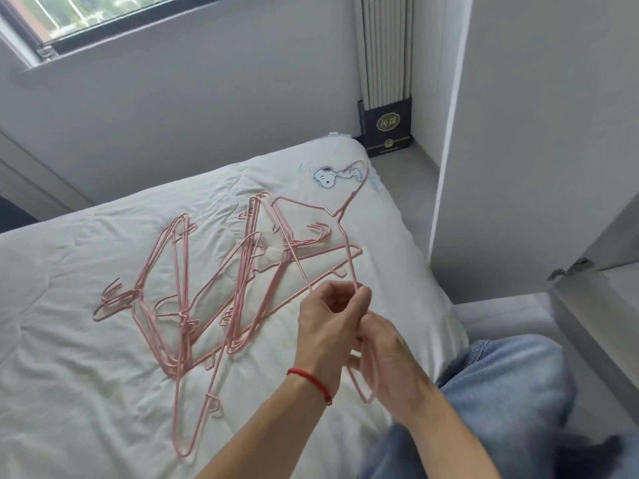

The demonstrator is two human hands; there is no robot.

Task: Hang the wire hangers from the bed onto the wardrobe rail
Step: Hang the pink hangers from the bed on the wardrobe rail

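Note:
Several pink wire hangers [214,288] lie in loose overlapping piles on the white quilted bed [86,392]. One pink hanger [340,219] is raised above the bed, its hook pointing toward the far corner. My left hand [328,326], with a red string on the wrist, grips the bottom corner of that hanger. My right hand [387,357] is directly below and touching the left, its fingers curled round another pink wire loop [366,395] that hangs down. The wardrobe rail is out of sight.
A white wardrobe door [536,133] stands open at the right with a metal hinge [570,267]. A dark box [389,129] sits on the floor in the far corner by the curtain. My jeans-clad leg [501,392] is at the bed's right edge. A window is top left.

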